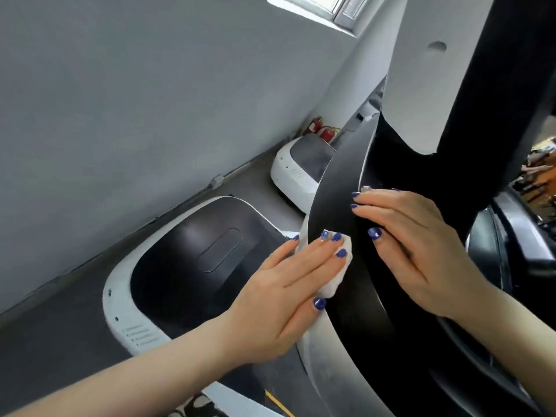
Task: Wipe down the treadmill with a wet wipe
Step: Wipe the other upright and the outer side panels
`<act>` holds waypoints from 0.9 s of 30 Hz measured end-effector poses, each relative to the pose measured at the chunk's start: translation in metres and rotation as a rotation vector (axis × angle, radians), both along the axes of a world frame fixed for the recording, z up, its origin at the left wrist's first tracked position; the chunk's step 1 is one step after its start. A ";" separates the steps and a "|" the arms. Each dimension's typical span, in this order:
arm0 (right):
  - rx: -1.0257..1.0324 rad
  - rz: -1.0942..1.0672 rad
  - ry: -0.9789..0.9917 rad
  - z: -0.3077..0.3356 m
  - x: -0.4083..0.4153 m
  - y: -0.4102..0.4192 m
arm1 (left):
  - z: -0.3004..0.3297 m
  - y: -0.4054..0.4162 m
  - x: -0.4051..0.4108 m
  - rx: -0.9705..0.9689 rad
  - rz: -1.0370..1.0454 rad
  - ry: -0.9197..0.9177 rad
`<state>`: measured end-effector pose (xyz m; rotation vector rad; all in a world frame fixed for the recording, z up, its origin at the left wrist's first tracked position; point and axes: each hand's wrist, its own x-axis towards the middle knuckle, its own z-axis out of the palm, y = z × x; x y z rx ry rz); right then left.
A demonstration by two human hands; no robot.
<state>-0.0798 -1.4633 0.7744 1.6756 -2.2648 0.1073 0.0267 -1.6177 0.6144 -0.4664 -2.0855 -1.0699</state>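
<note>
The left hand [282, 284] lies flat, fingers straight, pressing a crumpled white wet wipe [130, 276] against the curved matte-black treadmill panel [337, 206]. Just right of it, the right hand [412, 245] rests open-fingered on the same panel's glossy inner face. Beyond the left hand's knuckles sits the rounded white-rimmed motor cover [192, 260], its centre dark and smooth.

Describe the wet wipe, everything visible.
The wipe is white, soft and crumpled, mostly hidden under the left hand, whose straight fingers press it flat against the treadmill's curved black panel near its pale edge. Only its rumpled right and lower edges show past the fingertips, plus a sliver by the little finger. The right hand rests on the panel, clear of it.
</note>
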 end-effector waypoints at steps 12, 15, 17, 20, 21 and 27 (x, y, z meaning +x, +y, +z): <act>0.018 -0.157 0.002 0.004 0.009 -0.005 | 0.001 -0.011 -0.031 0.156 -0.129 -0.011; -0.017 -0.158 -0.012 0.003 0.010 -0.006 | 0.000 -0.017 -0.036 0.153 -0.165 -0.002; -0.026 -0.153 -0.014 0.003 0.008 -0.007 | 0.004 -0.021 -0.050 0.197 -0.167 -0.024; -0.037 -0.146 0.008 0.002 0.008 -0.006 | 0.006 -0.017 -0.055 0.269 -0.178 -0.061; -0.044 -0.145 0.016 0.002 0.009 -0.005 | 0.003 -0.014 -0.051 0.284 -0.181 -0.061; -0.029 -0.165 0.029 0.003 0.008 -0.008 | -0.005 0.003 -0.035 0.388 -0.175 -0.106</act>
